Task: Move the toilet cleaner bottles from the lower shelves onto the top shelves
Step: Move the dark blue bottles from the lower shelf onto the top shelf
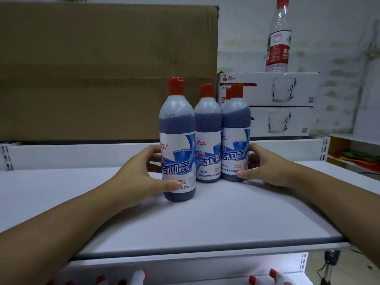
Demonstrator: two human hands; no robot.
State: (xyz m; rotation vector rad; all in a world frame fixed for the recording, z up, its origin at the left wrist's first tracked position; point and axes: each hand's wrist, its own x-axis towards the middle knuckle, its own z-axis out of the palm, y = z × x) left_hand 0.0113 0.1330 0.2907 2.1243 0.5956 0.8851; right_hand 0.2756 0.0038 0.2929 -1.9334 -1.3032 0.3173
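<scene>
Four toilet cleaner bottles (207, 136) stand on top shelf (205, 219); left hand (144, 171) grips leftmost bottle (177, 140), right hand (265, 165) grips rightmost bottle (236, 138); red caps (273, 273) below suggest more remain, so roughly partway.

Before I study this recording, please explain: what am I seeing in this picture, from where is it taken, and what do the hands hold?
No machine here: a person works with bare hands. The one camera sits on the person's head, looking forward and down. On the white shelf stand red-capped toilet cleaner bottles. The left hand grips the left bottle; the right hand grips the right bottle; another stands between them. Behind are a cardboard box, white glassware boxes and a water bottle. More red caps show below.
</scene>
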